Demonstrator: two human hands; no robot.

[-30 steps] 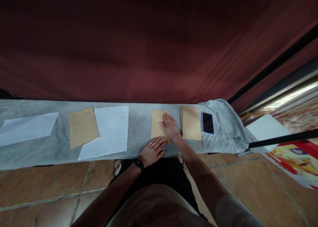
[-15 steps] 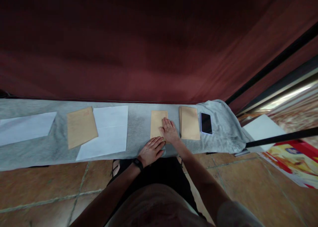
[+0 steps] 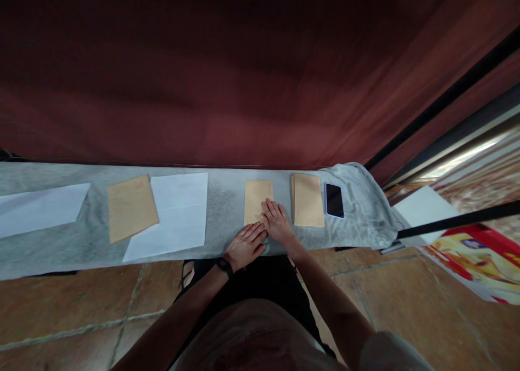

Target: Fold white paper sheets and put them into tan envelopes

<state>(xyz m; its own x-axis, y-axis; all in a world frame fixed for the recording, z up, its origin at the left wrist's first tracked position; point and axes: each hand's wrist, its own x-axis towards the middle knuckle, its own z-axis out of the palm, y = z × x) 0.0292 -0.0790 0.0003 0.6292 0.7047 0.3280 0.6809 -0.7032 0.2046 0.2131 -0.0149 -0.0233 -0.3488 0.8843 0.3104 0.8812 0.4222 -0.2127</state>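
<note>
A tan paper envelope [image 3: 257,195] lies flat on the grey cloth in front of me. My left hand [image 3: 246,245], with a dark band at the wrist, rests palm down over its near left corner, fingers stretched out. Across its lower right part lies my right hand [image 3: 277,221], also flat with fingers extended. The near edge of the envelope is hidden under both hands. Just right of my right hand sits a small stack of tan envelopes [image 3: 309,200].
A phone [image 3: 335,200] lies right of the stack on the grey cloth [image 3: 225,197]. To the left, a larger tan envelope [image 3: 133,208] overlaps white paper [image 3: 181,211]; another white sheet [image 3: 40,208] lies farther left. A red-yellow box [image 3: 479,260] stands at right.
My right hand has slid slightly down towards me on the envelope, uncovering more of its upper right. My left hand stays nearly in place.
</note>
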